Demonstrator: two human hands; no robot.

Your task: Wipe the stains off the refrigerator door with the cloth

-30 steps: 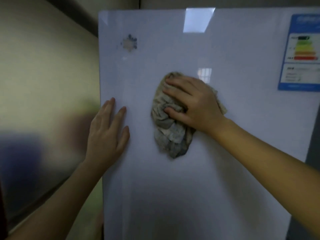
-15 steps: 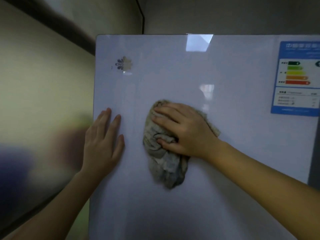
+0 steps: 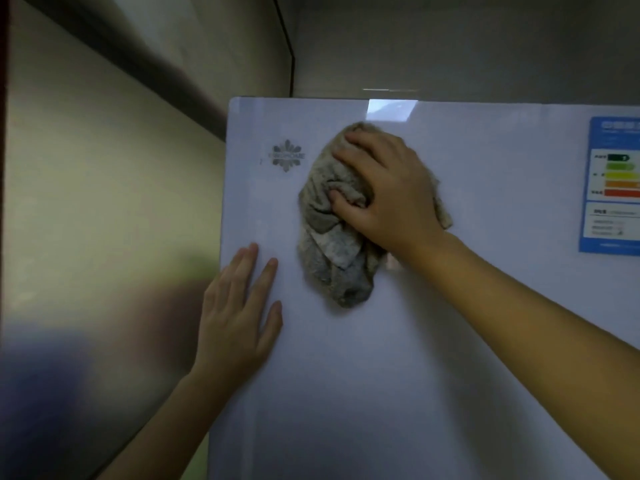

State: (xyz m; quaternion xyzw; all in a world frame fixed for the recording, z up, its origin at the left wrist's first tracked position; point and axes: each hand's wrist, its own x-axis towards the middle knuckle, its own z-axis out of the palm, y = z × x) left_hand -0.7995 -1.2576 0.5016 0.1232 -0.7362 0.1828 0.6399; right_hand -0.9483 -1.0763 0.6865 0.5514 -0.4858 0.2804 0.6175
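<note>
The white glossy refrigerator door (image 3: 450,323) fills the middle and right of the view. A crumpled grey-beige cloth (image 3: 329,251) lies pressed against its upper part, just right of a snowflake brand logo (image 3: 286,156). My right hand (image 3: 384,188) grips the cloth's upper half, thumb dug into its folds, and holds it against the door. My left hand (image 3: 239,313) rests flat on the door at its left edge, fingers straight and pointing up. I make out no distinct stains on the door.
A blue energy label (image 3: 611,185) is stuck at the door's upper right. A pale wall (image 3: 104,202) stands close on the left. Above the refrigerator's top edge is a grey wall corner (image 3: 291,46).
My right hand has moved the cloth up the door toward the top edge, beside the logo. The camera has tilted up, showing more of the wall above. My left hand stays flat on the door.
</note>
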